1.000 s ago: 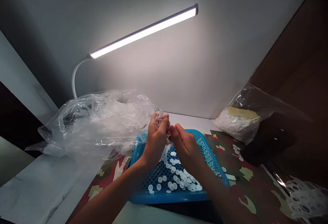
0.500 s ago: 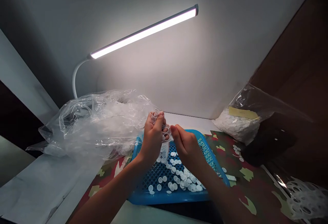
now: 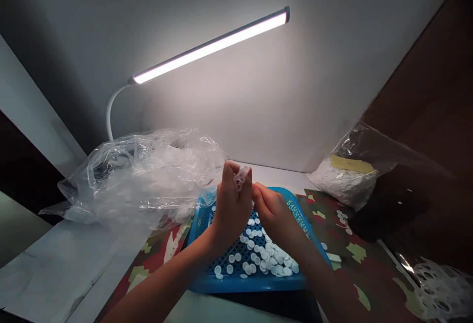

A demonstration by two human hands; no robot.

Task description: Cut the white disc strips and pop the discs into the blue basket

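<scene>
Above the blue basket [image 3: 246, 283], my left hand [image 3: 234, 205] is closed around a crumpled translucent plastic sheet with round holes [image 3: 242, 175]. My right hand [image 3: 271, 207] sits against it, its thumb and fingers pinched on the sheet's lower right edge. Most of the sheet is hidden by the fingers. Below the hands, many small white round discs [image 3: 271, 259] lie in the basket, heaped toward its front right. Part of the basket's mesh floor is covered by my forearms.
A large clear plastic bag [image 3: 148, 175] bulges at the left. At the back right stands a bag of white pieces [image 3: 343, 177] with a yellow label. Holed plastic scraps [image 3: 443, 288] lie at the front right. A lit lamp [image 3: 210, 47] hangs overhead on the wall side.
My left hand has moved right and turned, closing up against my right hand. The holed sheet, spread between the hands before, is now bunched and mostly covered.
</scene>
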